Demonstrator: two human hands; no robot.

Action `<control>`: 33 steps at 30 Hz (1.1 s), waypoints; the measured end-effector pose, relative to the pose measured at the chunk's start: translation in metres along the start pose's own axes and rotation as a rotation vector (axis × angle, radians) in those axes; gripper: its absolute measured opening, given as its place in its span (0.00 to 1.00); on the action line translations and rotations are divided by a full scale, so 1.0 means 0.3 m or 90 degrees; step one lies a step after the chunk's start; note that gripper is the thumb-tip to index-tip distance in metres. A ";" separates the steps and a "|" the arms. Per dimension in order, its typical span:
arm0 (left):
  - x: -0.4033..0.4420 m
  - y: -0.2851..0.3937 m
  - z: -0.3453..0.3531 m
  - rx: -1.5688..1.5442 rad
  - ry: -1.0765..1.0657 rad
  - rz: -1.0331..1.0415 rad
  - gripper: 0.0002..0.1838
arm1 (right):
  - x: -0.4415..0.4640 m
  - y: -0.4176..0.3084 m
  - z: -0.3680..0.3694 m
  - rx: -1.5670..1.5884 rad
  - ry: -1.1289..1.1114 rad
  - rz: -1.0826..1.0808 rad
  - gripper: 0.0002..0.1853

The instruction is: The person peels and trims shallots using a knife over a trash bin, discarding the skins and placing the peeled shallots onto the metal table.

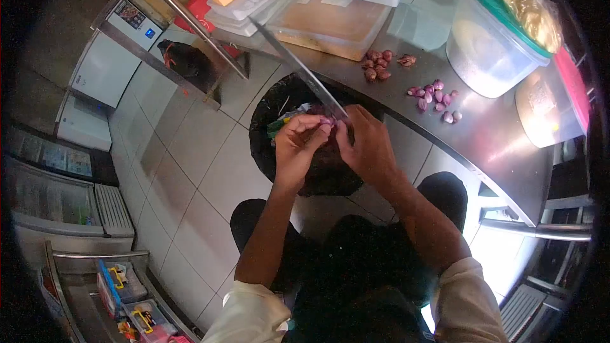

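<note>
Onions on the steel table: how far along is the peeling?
The smooth purple onions on the table look peeled. The left hand pinches a small onion, while the right hand holds a knife beside it. The papery brown onions look unpeeled, so they seem left to do.

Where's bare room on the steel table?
The widest bare patch on the steel table lies between the peeled shallots, the pink-lidded tub and the near edge. A smaller one separates the flat box from the green-lidded tub. Crowded: around the stacked boxes, and above the bin, where left hand, right hand and knife meet.
</note>
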State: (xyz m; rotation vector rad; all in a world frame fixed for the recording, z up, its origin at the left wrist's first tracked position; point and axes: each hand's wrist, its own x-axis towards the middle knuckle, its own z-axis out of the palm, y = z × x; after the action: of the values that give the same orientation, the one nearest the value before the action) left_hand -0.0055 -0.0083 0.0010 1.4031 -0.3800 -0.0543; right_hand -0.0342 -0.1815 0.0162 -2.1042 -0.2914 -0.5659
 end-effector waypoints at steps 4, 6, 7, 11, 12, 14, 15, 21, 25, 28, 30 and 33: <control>0.007 0.002 -0.008 -0.025 0.023 -0.053 0.12 | 0.011 -0.021 -0.020 0.041 0.012 -0.019 0.09; 0.010 -0.005 -0.009 -0.043 0.026 -0.057 0.14 | 0.012 -0.024 -0.015 0.066 0.015 -0.016 0.09; 0.009 -0.009 -0.007 -0.068 0.036 -0.066 0.14 | 0.013 -0.028 -0.009 0.084 0.023 -0.025 0.10; 0.003 -0.026 -0.012 -0.082 0.052 -0.059 0.15 | 0.008 -0.031 -0.009 0.057 -0.011 -0.030 0.11; 0.002 -0.026 -0.013 -0.082 0.053 -0.058 0.15 | 0.008 -0.030 -0.008 0.057 -0.012 -0.031 0.11; 0.000 -0.025 -0.017 0.017 0.035 -0.005 0.13 | 0.008 -0.027 -0.006 0.049 -0.019 -0.037 0.10; 0.001 -0.025 -0.015 0.017 0.035 -0.004 0.13 | 0.008 -0.026 -0.006 0.048 -0.019 -0.037 0.10; 0.004 -0.015 -0.001 0.025 0.023 0.045 0.14 | 0.001 -0.029 -0.002 0.009 -0.028 -0.006 0.08; 0.006 -0.005 0.001 0.006 0.022 0.004 0.14 | 0.004 -0.028 0.004 0.016 0.005 -0.007 0.08; 0.006 0.019 0.008 0.015 0.018 0.001 0.14 | 0.008 -0.035 -0.011 0.028 0.000 0.010 0.08; 0.004 0.020 0.010 0.025 0.017 -0.006 0.13 | 0.008 -0.033 -0.013 0.042 -0.006 0.011 0.08; 0.005 -0.004 0.007 -0.002 0.039 -0.006 0.14 | 0.007 -0.029 -0.008 0.034 0.022 -0.027 0.08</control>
State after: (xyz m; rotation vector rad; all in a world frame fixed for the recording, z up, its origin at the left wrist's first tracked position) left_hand -0.0044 -0.0109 0.0005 1.4000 -0.3226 -0.0201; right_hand -0.0367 -0.1785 0.0246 -2.0395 -0.3292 -0.6130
